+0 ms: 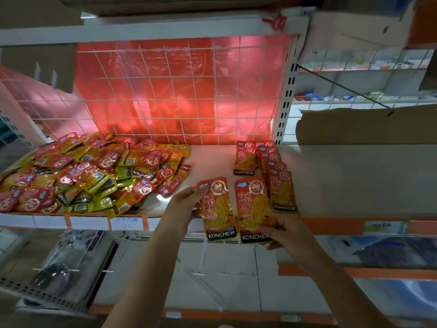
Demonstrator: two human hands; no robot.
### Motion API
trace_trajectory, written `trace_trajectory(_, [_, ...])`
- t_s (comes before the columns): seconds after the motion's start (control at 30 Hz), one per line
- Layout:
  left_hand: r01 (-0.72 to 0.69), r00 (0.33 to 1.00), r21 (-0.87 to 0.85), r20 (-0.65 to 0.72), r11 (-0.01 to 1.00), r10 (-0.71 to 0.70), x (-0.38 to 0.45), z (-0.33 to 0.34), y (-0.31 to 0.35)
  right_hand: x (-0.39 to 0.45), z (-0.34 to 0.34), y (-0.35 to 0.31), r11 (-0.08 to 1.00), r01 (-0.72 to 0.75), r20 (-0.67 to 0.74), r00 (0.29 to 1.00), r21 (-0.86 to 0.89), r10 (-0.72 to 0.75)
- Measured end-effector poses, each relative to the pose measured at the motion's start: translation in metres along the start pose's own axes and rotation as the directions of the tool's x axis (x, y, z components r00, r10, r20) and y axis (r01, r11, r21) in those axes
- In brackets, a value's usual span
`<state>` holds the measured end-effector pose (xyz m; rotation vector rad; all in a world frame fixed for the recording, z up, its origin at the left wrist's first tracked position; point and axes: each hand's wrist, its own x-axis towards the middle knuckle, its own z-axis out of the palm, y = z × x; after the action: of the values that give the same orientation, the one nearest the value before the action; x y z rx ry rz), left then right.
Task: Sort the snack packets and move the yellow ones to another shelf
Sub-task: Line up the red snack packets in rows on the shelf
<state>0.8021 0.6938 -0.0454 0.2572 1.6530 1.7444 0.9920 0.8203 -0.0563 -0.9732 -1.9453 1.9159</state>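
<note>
A loose heap of red and yellow snack packets [92, 174] covers the left half of the shelf [212, 159]. On the right of the same shelf, red packets lie in two neat overlapping rows [272, 166]. My left hand [186, 207] pinches one red KONCHEW packet [217, 209] by its left edge. My right hand [286, 235] grips a second red packet [253, 209] at its bottom end. Both packets are held upright, side by side, over the shelf's front edge.
A white wire grid with red plastic film [179, 91] backs the shelf. A cardboard sheet [364, 126] stands on the shelf section to the right. Below are acrylic dividers [203, 263] and more goods. A white upright post [286, 95] separates the sections.
</note>
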Motion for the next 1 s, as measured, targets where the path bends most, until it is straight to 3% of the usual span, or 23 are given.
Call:
trace_trajectory(0.2, [0.019,0.996,0.014,0.088,1.0,-0.02,0.044,0.016,0.017,0.01,-0.024,0.004,0.994,-0.048,-0.102,0.994,-0.096,0.039])
trace_trajectory(0.57, [0.085,0.962,0.222,0.236,0.971,-0.138,0.153,0.059,0.034,0.052,-0.019,-0.012,0.994,-0.077,-0.25,0.967,-0.073,0.057])
trace_trajectory(0.67, [0.075,0.952,0.245,0.272,0.967,-0.143,0.172,0.064,0.041,0.069,-0.006,-0.024,0.996,-0.087,-0.22,0.971,0.036,0.093])
trace_trajectory(0.77, [0.047,0.947,0.27,0.293,0.962,-0.129,0.189,0.07,0.048,0.085,0.004,-0.024,0.978,-0.09,-0.296,0.955,-0.189,0.03])
trace_trajectory(1.0, [-0.017,0.925,0.384,0.358,0.923,-0.132,0.213,0.08,0.044,0.094,0.016,-0.03,0.947,-0.148,-0.346,0.937,-0.285,0.043])
